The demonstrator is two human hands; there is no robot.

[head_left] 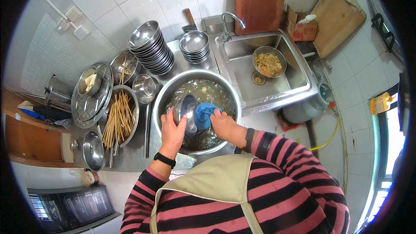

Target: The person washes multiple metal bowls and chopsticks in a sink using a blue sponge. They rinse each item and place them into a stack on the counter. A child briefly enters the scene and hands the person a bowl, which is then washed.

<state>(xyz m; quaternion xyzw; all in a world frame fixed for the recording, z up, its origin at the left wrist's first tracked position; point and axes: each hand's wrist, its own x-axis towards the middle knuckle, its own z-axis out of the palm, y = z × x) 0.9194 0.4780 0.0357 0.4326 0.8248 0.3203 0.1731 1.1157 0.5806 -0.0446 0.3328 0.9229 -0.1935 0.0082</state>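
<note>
My left hand (pixel 174 130) grips the rim of a stainless steel bowl (pixel 187 105), tilted on its side above a wide metal basin (pixel 158 104). Cloudy water with bits of food (pixel 208 87) fills much of that basin. In my right hand (pixel 226 126) is a blue cloth (pixel 205 113), pressed to the bowl or just beside its right edge; the exact contact is hard to make out. The basin stands on a steel counter right in front of me, and my fingertips on the right are partly hidden by the cloth.
Left of the basin lie a long-handled ladle (pixel 146 110) and a bowl of wooden chopsticks (pixel 118 120). Behind stand a tall bowl stack (pixel 156 52), a shorter stack (pixel 194 47) and a cleaver (pixel 189 21). At right, the sink (pixel 240 87) holds a strainer of food scraps (pixel 269 63).
</note>
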